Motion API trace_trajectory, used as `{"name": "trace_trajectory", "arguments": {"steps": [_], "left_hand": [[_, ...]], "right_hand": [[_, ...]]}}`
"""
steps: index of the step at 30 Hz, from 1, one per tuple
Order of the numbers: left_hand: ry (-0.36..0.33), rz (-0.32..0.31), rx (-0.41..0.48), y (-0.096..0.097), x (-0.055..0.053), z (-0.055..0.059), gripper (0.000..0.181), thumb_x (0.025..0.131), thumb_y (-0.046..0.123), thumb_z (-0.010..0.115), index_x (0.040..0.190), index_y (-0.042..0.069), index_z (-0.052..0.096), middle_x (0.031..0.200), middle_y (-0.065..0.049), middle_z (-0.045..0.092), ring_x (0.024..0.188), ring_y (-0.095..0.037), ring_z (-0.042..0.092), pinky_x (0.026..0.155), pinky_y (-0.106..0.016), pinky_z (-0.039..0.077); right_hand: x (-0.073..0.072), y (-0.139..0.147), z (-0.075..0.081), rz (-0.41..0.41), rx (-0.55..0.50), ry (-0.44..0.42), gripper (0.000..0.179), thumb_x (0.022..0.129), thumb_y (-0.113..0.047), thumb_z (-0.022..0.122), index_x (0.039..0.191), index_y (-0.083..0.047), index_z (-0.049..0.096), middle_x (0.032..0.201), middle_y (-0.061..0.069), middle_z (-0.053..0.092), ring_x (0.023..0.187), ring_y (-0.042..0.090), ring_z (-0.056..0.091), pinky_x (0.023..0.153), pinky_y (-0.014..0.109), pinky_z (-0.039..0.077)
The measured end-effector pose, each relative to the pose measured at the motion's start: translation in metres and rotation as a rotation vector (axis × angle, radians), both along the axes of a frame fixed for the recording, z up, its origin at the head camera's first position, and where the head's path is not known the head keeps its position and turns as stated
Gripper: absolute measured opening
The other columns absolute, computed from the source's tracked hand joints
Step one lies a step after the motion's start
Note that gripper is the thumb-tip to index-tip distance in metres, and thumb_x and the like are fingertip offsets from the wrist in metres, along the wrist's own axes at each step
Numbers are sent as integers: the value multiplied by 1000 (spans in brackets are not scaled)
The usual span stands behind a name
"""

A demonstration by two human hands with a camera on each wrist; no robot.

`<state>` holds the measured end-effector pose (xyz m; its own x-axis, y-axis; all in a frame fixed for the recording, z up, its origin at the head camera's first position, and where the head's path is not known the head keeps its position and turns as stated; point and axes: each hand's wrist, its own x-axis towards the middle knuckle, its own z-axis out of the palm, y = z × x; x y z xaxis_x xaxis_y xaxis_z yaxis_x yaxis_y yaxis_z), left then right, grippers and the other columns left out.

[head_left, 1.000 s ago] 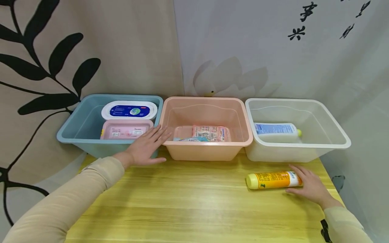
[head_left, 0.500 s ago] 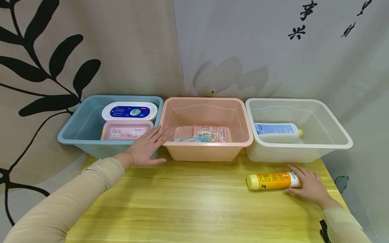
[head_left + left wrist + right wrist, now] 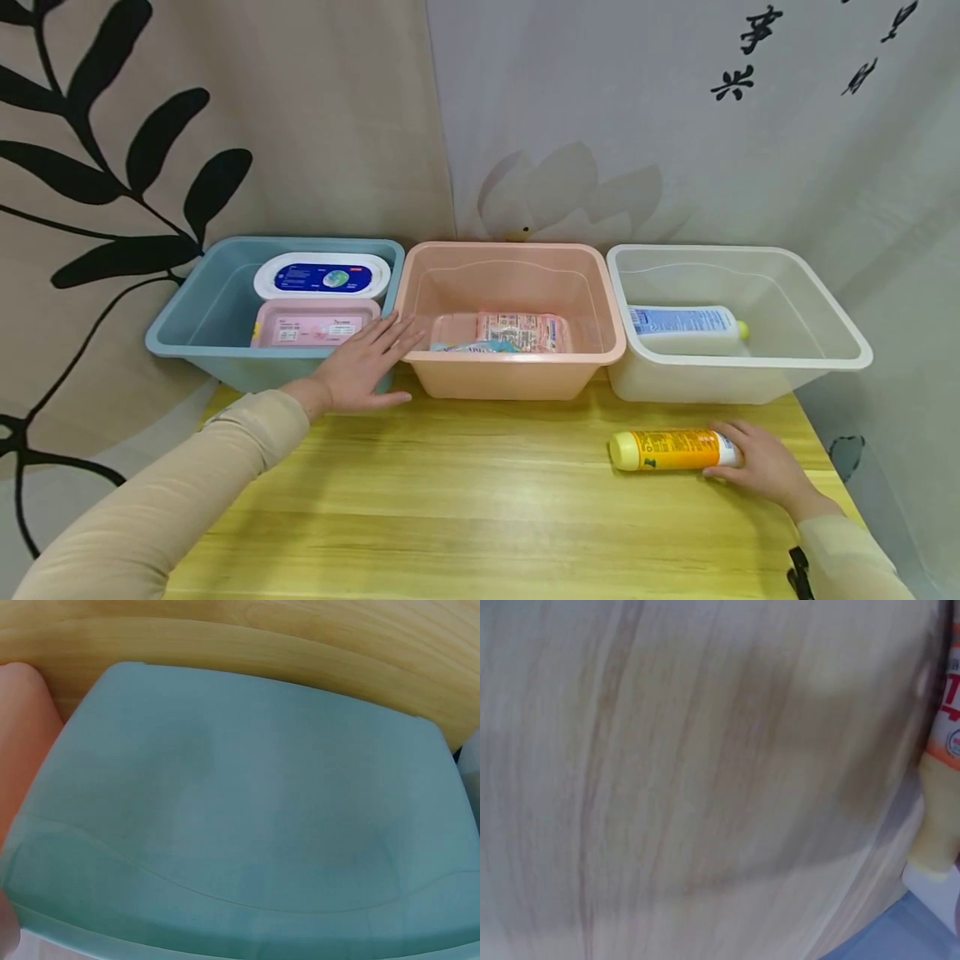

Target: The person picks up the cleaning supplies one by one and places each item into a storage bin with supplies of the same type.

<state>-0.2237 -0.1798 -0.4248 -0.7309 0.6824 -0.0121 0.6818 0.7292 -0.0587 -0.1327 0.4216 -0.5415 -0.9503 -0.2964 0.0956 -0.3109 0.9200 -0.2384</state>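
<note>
My right hand [image 3: 763, 468] grips the far right end of a yellow bottle [image 3: 678, 449] with an orange label, thumb on the near side and fingers over the far side. The bottle lies on its side on the wooden table, its yellow cap pointing left; part of it shows at the edge of the right wrist view. My left hand [image 3: 360, 364] has its fingers straight and spread, touching the rims where the blue bin [image 3: 198, 350] and the peach bin [image 3: 517, 377] meet. The left wrist view is filled by the blue bin's wall [image 3: 255, 787].
The blue bin holds a white oval pack [image 3: 322, 277] and a pink box [image 3: 315, 323]. Flat packets [image 3: 521, 332] lie in the peach bin. A white bin [image 3: 750, 383] at right holds a bottle with a blue label [image 3: 686, 329]. Printed curtains hang behind.
My right hand's fingers have drawn in closer round the end of the yellow bottle. The left hand and the bins stay as they were.
</note>
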Motion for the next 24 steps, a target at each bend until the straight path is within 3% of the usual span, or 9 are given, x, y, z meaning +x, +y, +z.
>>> {"name": "trace_trajectory", "arguments": {"steps": [7,12,17,24], "left_hand": [[-2,1,-4,1,0,-1,90,86,65,43,152,22,1,159,-9,6,146,-34,5,118,-48,11],[16,-9,5,0,0,-1,90,86,66,43,152,21,2,159,-10,8,145,-35,7,117,-49,12],[45,-25,15,-1,1,-1,91,85,66,44,152,20,3,158,-11,10,145,-37,10,117,-50,14],[40,-18,24,0,1,-1,90,85,66,45,152,19,6,158,-12,12,144,-37,10,116,-51,15]], "right_hand": [[8,-3,3,-20,-17,-14,70,62,-49,81,113,-5,61,106,16,64,91,36,59,77,54,48],[15,-6,12,-61,-20,-58,68,64,-50,80,113,-8,60,109,17,63,87,35,61,66,46,49],[17,-11,24,-112,-6,-84,67,63,-53,79,113,-11,63,111,18,65,75,24,58,55,30,38],[18,-14,35,-122,-10,-74,65,61,-53,80,108,-9,67,106,17,68,74,22,59,56,27,37]]}}
